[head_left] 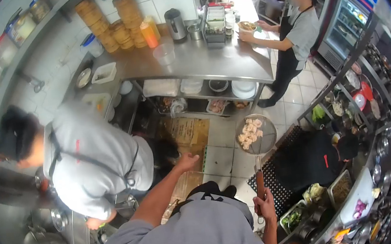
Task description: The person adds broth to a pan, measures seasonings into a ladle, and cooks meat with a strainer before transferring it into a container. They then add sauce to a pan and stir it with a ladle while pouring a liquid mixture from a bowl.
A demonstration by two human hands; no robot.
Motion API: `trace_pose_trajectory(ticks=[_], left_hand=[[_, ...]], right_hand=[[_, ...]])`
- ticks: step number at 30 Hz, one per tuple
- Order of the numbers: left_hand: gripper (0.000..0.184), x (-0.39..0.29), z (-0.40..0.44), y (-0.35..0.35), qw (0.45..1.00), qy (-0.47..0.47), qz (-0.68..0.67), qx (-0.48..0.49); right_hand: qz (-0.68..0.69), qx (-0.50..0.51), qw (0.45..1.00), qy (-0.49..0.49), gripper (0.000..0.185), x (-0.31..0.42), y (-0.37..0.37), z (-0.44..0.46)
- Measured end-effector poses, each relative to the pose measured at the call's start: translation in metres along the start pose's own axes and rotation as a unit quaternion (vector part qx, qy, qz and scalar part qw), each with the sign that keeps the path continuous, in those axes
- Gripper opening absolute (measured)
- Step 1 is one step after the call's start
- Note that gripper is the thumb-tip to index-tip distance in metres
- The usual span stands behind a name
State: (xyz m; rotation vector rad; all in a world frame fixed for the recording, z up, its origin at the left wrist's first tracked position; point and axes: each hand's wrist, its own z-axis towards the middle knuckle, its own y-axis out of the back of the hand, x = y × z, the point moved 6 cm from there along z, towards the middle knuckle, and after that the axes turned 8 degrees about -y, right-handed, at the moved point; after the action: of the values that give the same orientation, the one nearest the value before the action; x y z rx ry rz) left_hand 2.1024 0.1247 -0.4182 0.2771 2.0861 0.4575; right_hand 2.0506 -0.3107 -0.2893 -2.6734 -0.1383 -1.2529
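Note:
My right hand (pixel 265 207) is wrapped around the wooden handle of a round skimmer (pixel 267 143). The skimmer is held out in front of me, above the tiled floor. Several pale, lumpy pieces of food (pixel 249 134) rest in it, mostly toward its left; their kind I cannot make out. My left hand (pixel 189 162) hangs in the air to the left, apart from the skimmer, its fingers loosely curled and nothing visible in them. Below the left hand, brown cardboard (pixel 188 132) lies on the floor.
A steel counter (pixel 198 63) stands ahead, bearing steamer baskets (pixel 129 13) and a kettle (pixel 175 25). Close on my left a co-worker (pixel 97 153) bends forward. Another person (pixel 304 30) holds a bowl (pixel 247 27) at the counter's right end. Ingredient trays (pixel 293 218) line my right.

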Motion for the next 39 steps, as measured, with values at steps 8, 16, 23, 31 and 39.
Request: trace_pose_trajectory(ticks=[8, 16, 23, 31, 39], left_hand=[[0.046, -0.071, 0.166, 0.184, 0.958, -0.033, 0.005, -0.285], [0.056, -0.160, 0.360, 0.348, 0.946, 0.020, -0.072, -0.316], [0.077, -0.142, 0.468, 0.407, 0.936, 0.106, -0.032, -0.334], [0.047, -0.266, 0.455, 0.319, 0.902, -0.217, 0.102, -0.360], [0.033, -0.393, 0.413, 0.196, 0.914, -0.292, 0.213, -0.185]], right_hand=[[-0.109, 0.001, 0.993, -0.047, 0.039, 0.025, 0.045, 0.092], [-0.028, -0.149, 0.979, -0.134, 0.048, 0.081, 0.004, 0.117], [-0.006, -0.153, 0.984, -0.090, 0.033, 0.106, -0.009, 0.126], [-0.007, -0.191, 0.976, -0.109, 0.032, 0.130, -0.023, 0.111], [0.015, -0.193, 0.975, -0.108, 0.030, 0.177, -0.046, 0.111]])
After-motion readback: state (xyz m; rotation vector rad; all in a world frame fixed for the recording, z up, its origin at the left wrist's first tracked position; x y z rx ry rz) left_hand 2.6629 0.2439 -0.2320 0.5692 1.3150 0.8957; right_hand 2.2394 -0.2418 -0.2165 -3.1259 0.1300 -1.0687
